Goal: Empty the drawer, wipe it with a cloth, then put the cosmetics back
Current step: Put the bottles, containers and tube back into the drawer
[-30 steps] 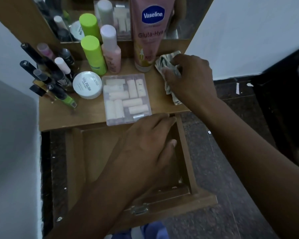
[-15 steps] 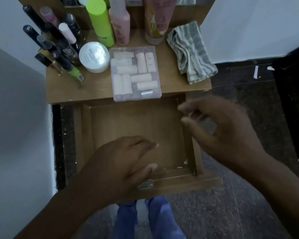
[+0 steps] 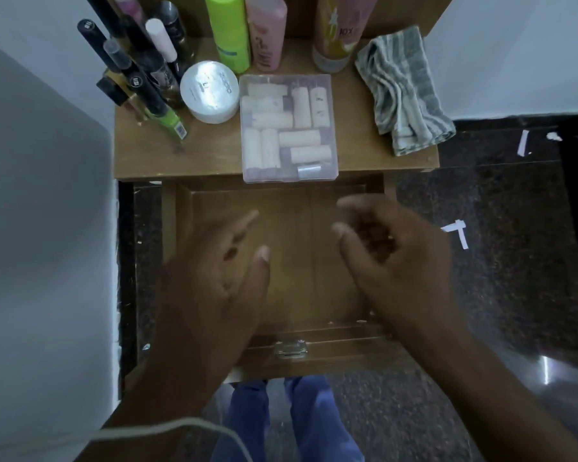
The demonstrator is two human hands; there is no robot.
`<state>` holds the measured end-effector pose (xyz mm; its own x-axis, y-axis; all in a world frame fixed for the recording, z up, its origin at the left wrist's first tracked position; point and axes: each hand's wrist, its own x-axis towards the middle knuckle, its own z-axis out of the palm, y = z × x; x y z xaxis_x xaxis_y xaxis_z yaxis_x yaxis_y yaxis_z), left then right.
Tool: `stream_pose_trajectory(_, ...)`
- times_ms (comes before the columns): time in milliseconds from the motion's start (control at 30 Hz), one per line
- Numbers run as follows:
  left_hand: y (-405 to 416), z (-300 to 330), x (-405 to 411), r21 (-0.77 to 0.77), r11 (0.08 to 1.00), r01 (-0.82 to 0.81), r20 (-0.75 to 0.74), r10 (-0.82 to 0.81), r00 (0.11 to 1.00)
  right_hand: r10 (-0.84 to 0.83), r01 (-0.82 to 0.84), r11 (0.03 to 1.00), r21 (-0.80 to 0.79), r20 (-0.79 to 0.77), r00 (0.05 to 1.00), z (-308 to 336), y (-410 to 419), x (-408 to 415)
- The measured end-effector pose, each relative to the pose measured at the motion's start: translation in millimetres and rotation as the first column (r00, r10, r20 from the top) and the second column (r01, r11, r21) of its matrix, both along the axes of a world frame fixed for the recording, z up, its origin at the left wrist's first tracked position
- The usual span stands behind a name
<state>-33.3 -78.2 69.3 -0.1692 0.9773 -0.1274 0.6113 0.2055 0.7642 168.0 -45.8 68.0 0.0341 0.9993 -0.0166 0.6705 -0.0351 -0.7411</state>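
Both hands [image 3: 314,258] now hover empty over the bare drawer [image 3: 297,288], cloth [image 3: 402,91] dropped on the bench [image 3: 147,158]. Fingers loose. Cosmetics box [image 3: 289,128] lies straight ahead, right hand [image 3: 397,258] nearer.

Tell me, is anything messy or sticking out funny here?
A little. The clear plastic box of small rolls pokes past the tabletop's front edge, above the open drawer. The striped cloth lies crumpled at the right corner. Nothing looks spilled or broken.
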Motion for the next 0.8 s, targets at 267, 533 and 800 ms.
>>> stream_pose_trajectory(267,74,-2,15,0.147,0.982,-0.122,0.08,0.111,0.991,-0.183,0.185,0.981,0.065,-0.03,0.983,-1,74,-22)
stream_pose_trajectory(533,87,-8,21,0.157,0.98,-0.122,0.125,0.103,0.987,-0.143,0.144,0.99,-0.013,0.042,0.989,-7,94,-33)
stream_pose_trajectory(800,71,-3,25,0.135,0.979,-0.15,0.197,0.122,0.973,-0.219,0.219,0.976,-0.02,-0.024,0.975,0,70,-45)
